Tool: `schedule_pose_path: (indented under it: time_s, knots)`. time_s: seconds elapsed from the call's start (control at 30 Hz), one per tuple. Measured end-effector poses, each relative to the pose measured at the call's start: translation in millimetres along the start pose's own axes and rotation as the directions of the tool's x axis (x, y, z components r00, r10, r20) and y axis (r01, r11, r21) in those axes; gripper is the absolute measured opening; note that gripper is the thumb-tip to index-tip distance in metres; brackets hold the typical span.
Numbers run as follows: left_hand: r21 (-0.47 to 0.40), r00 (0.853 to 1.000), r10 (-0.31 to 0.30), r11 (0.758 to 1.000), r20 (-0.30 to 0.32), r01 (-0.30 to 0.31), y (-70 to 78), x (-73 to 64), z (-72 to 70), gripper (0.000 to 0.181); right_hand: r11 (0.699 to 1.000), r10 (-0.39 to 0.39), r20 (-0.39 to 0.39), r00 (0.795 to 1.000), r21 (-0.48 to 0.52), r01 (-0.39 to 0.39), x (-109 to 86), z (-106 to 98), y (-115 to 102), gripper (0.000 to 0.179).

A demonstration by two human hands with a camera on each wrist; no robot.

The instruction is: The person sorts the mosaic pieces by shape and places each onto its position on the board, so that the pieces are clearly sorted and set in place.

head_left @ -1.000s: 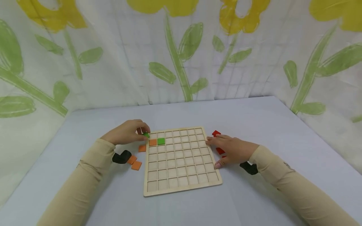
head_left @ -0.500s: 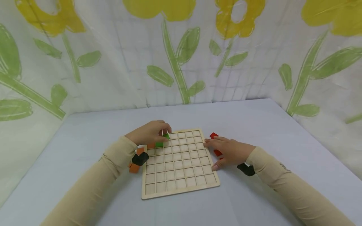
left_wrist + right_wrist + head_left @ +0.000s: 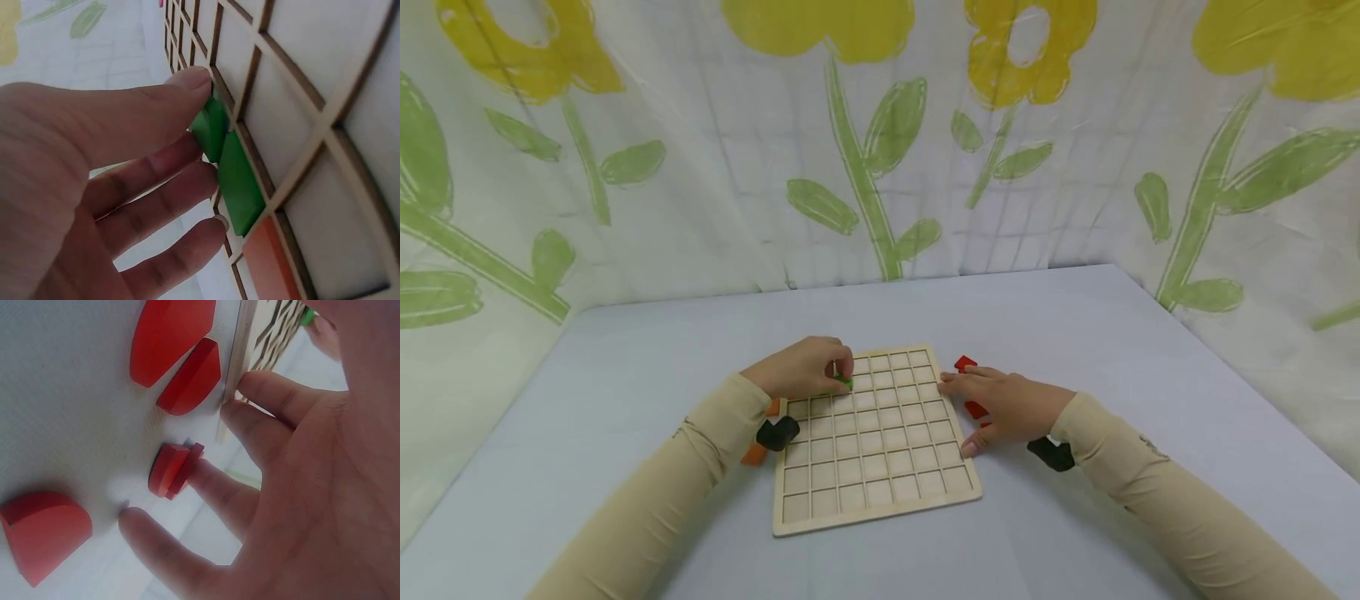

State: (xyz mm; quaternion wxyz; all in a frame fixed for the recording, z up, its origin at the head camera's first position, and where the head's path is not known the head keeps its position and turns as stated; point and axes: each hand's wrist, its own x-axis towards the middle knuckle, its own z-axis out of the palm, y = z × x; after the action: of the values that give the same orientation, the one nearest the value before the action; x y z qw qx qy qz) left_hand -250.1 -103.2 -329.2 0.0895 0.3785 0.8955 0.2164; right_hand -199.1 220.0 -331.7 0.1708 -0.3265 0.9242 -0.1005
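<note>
My left hand [image 3: 805, 367] pinches a small green tile [image 3: 211, 128] between thumb and fingers at a cell of the wooden grid board [image 3: 880, 506]. In the left wrist view the held tile is slightly tilted. Beside it a second green tile [image 3: 239, 187] lies in its cell, followed by an orange tile [image 3: 269, 259]. My right hand [image 3: 1011, 404] rests with spread fingers along the board's right edge. Under and around that hand lie several red pieces [image 3: 44, 531], and one fingertip touches a small red pair [image 3: 172, 470].
Orange tiles [image 3: 755, 454] lie left of the board, partly hidden by the left wrist and its black strap [image 3: 778, 433]. The pale table [image 3: 1037, 317] ends at a flower-printed curtain [image 3: 700, 167].
My left hand has carried the green tile from the board's left edge rightward over the board, then lowered it to a cell. The right hand stays at the board's edge.
</note>
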Motion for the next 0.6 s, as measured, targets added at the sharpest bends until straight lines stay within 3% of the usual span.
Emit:
schedule_pose_path:
  time_s: [0.13, 0.6]
  knots:
    - [0.007, 1.000, 0.023, 1.000, -0.003, -0.023, -1.1, -0.1, 1.9, 0.012, 1.000, 0.000, -0.001, 1.000, 0.000, 0.000, 0.0, -0.5, 0.0, 0.090]
    - [-0.006, 1.000, 0.013, 1.000, -0.015, -0.013, -4.3, -0.2, 3.4, 0.012, 1.000, -0.003, 0.002, 1.000, -0.003, 0.003, -0.8, -2.5, -0.1, 0.091]
